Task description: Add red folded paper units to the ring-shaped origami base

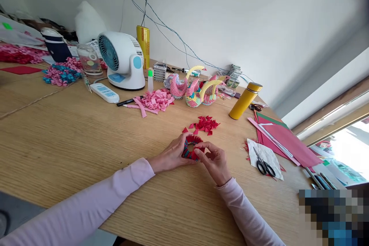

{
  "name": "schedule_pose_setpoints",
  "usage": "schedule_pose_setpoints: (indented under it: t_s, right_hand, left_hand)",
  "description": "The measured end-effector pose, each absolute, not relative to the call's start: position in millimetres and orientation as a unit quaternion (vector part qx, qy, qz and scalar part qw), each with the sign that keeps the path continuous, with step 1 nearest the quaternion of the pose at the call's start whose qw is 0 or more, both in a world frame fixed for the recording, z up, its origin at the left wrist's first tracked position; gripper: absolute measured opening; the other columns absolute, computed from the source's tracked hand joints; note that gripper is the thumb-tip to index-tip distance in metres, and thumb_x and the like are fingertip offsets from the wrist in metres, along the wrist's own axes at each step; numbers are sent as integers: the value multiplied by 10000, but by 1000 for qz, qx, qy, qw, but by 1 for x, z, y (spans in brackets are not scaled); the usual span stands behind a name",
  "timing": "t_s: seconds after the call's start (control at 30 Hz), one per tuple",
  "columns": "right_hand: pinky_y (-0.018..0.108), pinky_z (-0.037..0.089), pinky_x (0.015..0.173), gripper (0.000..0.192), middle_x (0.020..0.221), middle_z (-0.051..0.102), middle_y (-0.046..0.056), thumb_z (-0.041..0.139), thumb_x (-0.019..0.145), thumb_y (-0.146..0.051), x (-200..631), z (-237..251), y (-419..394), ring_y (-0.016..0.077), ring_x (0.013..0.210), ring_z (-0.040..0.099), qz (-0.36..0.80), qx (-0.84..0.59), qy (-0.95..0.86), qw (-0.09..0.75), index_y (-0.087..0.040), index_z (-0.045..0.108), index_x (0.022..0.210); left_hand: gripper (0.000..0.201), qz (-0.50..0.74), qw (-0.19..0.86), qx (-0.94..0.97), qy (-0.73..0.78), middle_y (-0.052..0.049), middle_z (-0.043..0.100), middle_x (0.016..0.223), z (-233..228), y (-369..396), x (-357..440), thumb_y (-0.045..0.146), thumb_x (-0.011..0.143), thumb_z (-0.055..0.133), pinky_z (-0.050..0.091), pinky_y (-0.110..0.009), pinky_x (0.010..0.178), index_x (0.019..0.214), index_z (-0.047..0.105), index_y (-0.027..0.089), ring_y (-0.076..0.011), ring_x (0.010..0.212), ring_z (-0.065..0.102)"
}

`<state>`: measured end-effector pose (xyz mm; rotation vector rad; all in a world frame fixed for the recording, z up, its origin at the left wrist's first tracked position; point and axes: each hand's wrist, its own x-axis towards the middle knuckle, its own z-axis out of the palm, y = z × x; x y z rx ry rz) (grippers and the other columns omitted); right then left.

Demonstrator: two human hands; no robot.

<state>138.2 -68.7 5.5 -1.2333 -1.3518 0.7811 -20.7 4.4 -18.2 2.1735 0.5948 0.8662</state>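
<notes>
A small ring of folded red and blue paper pieces [192, 147] rests on the wooden table [72, 138]. My left hand [170, 156] cups its left side, fingers curled around the rim. On the ring's near right edge my right hand [213, 161] pinches with thumb and fingertips. A loose pile of red folded triangles [204, 124] lies just beyond the ring.
Finished paper swans [196, 89], a heap of pink folded pieces [154, 101], a white desk fan [122, 59], a power strip [104, 92] and a yellow flask [245, 100] stand farther back. Scissors [263, 165] on white paper and red sheets [284, 138] lie at the right.
</notes>
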Motion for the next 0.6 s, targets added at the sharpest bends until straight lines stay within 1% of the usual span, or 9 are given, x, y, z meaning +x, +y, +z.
schedule_pose_setpoints:
  t_s: [0.1,0.2,0.27,0.37,0.4,0.5,0.6]
  right_hand:
    - [210,414,505,155,779,675,20,695,754,-339,137,5,-70,110,581,534,305,-528,-600,517,-208,725,831]
    - [218,431,523,148,764,666,20,673,774,-332,139,2,-70,119,597,546,290,-537,-611,505,-210,717,846]
    - [222,444,530,151,783,666,25,675,772,-332,140,0,-69,122,606,554,288,-540,-606,509,-208,710,850]
    - [216,442,513,164,764,662,23,684,765,-338,141,-1,-69,116,587,556,301,-538,-598,512,-200,707,853]
    - [212,438,506,168,762,664,23,685,764,-339,142,-1,-68,113,579,557,307,-537,-596,512,-198,707,852]
    - [206,437,496,172,787,674,27,691,758,-340,142,-1,-68,106,566,559,321,-534,-589,515,-195,707,849]
    - [206,448,502,180,809,678,31,700,748,-342,143,-2,-68,112,587,559,322,-534,-581,523,-195,708,851]
  left_hand:
    - [786,354,363,831,228,-125,530,1258,-19,4,-20,352,669,789,437,-431,960,1275,308,220,-249,1151,531]
    - [768,350,377,828,222,-124,532,1244,-16,4,-22,330,643,807,449,-423,944,1234,329,215,-245,1131,538]
    - [656,333,383,834,217,-116,537,1219,-11,5,-26,323,675,783,466,-409,924,1184,387,206,-238,1108,546]
    - [348,303,381,850,202,-115,508,1243,-4,7,-31,281,767,702,451,-398,960,1054,528,187,-237,1165,510]
    - [279,296,379,855,195,-115,491,1269,-3,7,-32,264,786,682,435,-398,985,1024,561,185,-238,1195,489]
    - [217,288,380,859,186,-112,463,1314,-1,9,-34,233,789,680,409,-393,1024,988,605,189,-235,1237,461]
    - [207,295,374,857,197,-115,476,1292,-2,10,-34,236,761,710,433,-399,1000,940,619,187,-246,1228,474]
